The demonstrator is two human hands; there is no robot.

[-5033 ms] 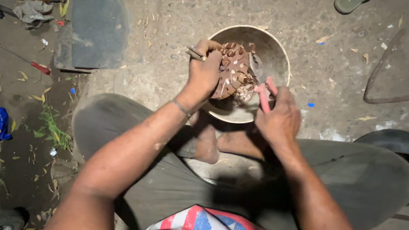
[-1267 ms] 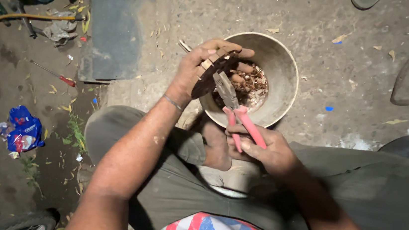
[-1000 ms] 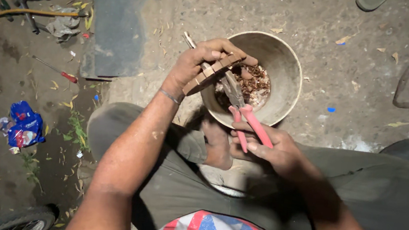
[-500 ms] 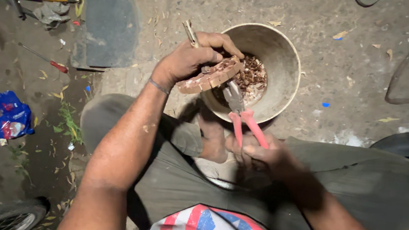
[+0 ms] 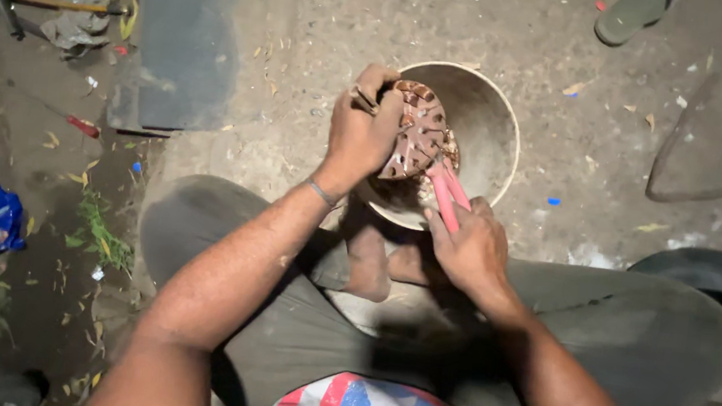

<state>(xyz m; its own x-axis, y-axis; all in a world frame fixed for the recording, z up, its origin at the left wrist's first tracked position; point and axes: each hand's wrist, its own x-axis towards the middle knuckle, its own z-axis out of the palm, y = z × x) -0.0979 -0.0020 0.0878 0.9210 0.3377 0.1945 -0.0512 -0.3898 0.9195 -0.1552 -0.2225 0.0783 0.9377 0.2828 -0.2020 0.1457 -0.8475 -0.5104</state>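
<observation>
Over the bowl's rim (image 5: 509,129), left hand (image 5: 363,133) grips a perforated disc (image 5: 417,129).

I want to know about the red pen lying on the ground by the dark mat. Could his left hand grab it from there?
Probably not right now. The left hand is holding the rusty part over the bowl, and the red pen lies apart, well off to the left. Nothing blocks the way; he'd have to let go and lean.

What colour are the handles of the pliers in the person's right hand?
Pinkish red. The handles of the pliers show best in the head view, above the right hand.
</observation>
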